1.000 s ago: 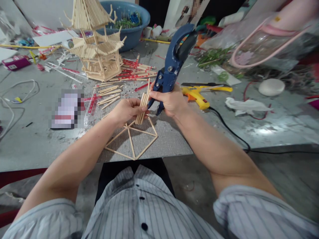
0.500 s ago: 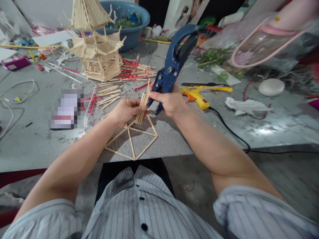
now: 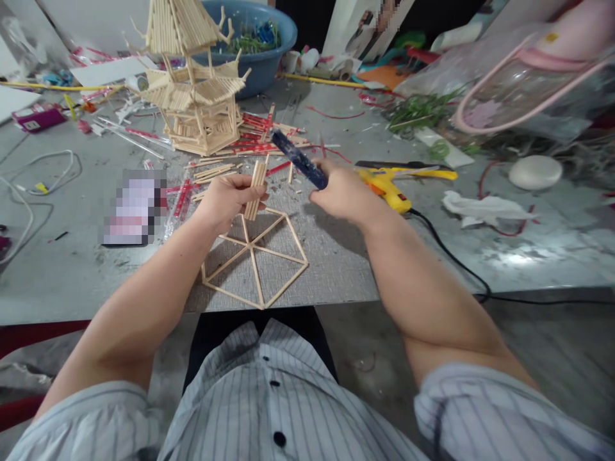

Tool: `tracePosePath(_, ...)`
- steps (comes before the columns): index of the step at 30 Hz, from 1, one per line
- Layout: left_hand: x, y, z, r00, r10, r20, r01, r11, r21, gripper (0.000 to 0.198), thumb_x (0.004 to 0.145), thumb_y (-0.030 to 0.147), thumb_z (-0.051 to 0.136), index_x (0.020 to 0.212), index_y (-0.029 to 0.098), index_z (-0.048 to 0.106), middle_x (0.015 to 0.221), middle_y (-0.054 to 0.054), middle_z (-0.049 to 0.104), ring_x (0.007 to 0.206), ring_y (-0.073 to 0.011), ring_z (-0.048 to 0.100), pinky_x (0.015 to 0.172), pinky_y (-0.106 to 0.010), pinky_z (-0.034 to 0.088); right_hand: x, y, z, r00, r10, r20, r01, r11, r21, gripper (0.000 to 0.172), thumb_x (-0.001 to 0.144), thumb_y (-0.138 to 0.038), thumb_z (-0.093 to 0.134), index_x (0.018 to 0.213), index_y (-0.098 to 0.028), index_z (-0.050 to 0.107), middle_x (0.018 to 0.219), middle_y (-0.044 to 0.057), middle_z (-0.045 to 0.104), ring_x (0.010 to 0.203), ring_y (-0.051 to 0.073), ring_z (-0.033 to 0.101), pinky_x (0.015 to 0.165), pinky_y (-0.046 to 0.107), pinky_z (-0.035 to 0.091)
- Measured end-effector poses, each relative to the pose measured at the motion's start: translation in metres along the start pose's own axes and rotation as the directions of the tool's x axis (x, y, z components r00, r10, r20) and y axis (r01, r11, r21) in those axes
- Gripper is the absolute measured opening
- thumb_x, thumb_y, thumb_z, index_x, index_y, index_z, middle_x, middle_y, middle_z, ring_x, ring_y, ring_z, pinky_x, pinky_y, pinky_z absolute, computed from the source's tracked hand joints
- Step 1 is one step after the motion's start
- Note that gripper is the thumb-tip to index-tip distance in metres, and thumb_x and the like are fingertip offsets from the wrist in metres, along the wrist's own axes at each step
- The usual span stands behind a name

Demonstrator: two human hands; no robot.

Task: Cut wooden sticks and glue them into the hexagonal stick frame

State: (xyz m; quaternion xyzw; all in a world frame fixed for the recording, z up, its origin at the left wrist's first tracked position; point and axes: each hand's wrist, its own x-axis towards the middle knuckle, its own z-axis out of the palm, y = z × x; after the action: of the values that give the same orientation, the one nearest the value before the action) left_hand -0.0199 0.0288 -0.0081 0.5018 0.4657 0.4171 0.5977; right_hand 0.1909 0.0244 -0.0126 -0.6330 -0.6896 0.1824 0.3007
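Note:
My left hand (image 3: pixel 235 195) pinches a small bundle of wooden sticks (image 3: pixel 255 192), held upright and slightly tilted above the table. My right hand (image 3: pixel 343 189) grips a blue pipe cutter (image 3: pixel 300 160), which shows edge-on and points up to the left, apart from the sticks; its blades are hidden. Below the left hand, a hexagonal stick frame (image 3: pixel 256 275) with spokes meeting at its centre lies near the table's front edge. Cut sticks (image 3: pixel 216 171) lie just behind that hand. Behind them stands a tiered pavilion model (image 3: pixel 196 96) built of sticks.
A yellow glue gun (image 3: pixel 391 191) lies right of my right hand, its black cord crossing the front edge. At left is a phone (image 3: pixel 132 208). A blue basin (image 3: pixel 269 57) stands behind the model; a clear bottle with a pink strap (image 3: pixel 509 89), tissue (image 3: pixel 485 206) and white oval object (image 3: pixel 535 173) are at right.
My right hand has moved right, away from the stick bundle, and the pipe cutter has swung down to the left. My left hand has lifted the bundle slightly left, uncovering more of the hexagonal frame.

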Motion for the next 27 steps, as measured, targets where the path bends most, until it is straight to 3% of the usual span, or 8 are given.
tracePosePath(4, 0.004, -0.003, -0.002, 0.998, 0.052, -0.039, -0.050, 0.997, 0.054, 0.006, 0.071, 0.005, 0.070, 0.072, 0.011, 0.068, 0.058, 0.003, 0.064, 0.049, -0.0068, 0.058, 0.055, -0.020, 0.051, -0.001, -0.001, 0.002, 0.999, -0.025, 0.044, 0.028, 0.996, -0.087, 0.047, 0.061, -0.005, 0.060, 0.103, -0.024, 0.066, 0.103, 0.009, 0.072, 0.099, 0.031, 0.065, 0.085, 0.040, 0.047)
tracePosePath(11, 0.006, -0.006, -0.002, 0.987, 0.154, -0.046, -0.141, 0.968, 0.207, 0.003, 0.071, 0.009, 0.070, 0.072, 0.012, 0.071, 0.055, 0.003, 0.062, 0.048, -0.0066, 0.056, 0.050, -0.018, 0.045, -0.001, 0.004, -0.001, 0.999, -0.007, 0.037, 0.010, 0.996, -0.094, 0.040, 0.062, -0.007, 0.061, 0.097, -0.026, 0.067, 0.089, 0.006, 0.071, 0.087, 0.028, 0.065, 0.078, 0.039, 0.047)
tracePosePath(16, 0.002, -0.002, 0.001, 0.995, 0.103, -0.013, -0.098, 0.974, 0.202, 0.003, 0.072, 0.009, 0.069, 0.070, 0.011, 0.069, 0.056, 0.002, 0.063, 0.047, -0.0063, 0.056, 0.048, -0.017, 0.044, 0.000, 0.007, -0.002, 0.999, -0.023, 0.037, 0.028, 0.993, -0.117, 0.037, 0.060, -0.009, 0.064, 0.093, -0.026, 0.068, 0.083, 0.006, 0.070, 0.081, 0.027, 0.064, 0.072, 0.038, 0.047)
tracePosePath(21, -0.001, 0.001, 0.004, 0.998, 0.060, 0.021, -0.062, 0.987, 0.146, 0.005, 0.075, 0.006, 0.067, 0.073, 0.010, 0.069, 0.057, 0.002, 0.064, 0.045, -0.0055, 0.056, 0.049, -0.017, 0.047, -0.003, -0.002, -0.004, 0.993, 0.000, 0.121, 0.026, 0.978, -0.209, 0.037, 0.061, -0.012, 0.063, 0.096, -0.025, 0.069, 0.087, 0.008, 0.071, 0.082, 0.029, 0.064, 0.072, 0.039, 0.045)
tracePosePath(27, -0.003, 0.005, 0.005, 0.999, 0.000, 0.033, -0.004, 0.993, 0.121, 0.006, 0.080, 0.008, 0.068, 0.074, 0.010, 0.067, 0.059, 0.002, 0.064, 0.048, -0.0053, 0.058, 0.053, -0.018, 0.051, -0.003, -0.005, -0.007, 0.993, -0.020, 0.116, 0.048, 0.968, -0.248, 0.022, 0.063, -0.015, 0.062, 0.082, -0.025, 0.067, 0.070, 0.005, 0.066, 0.071, 0.025, 0.062, 0.064, 0.035, 0.042)
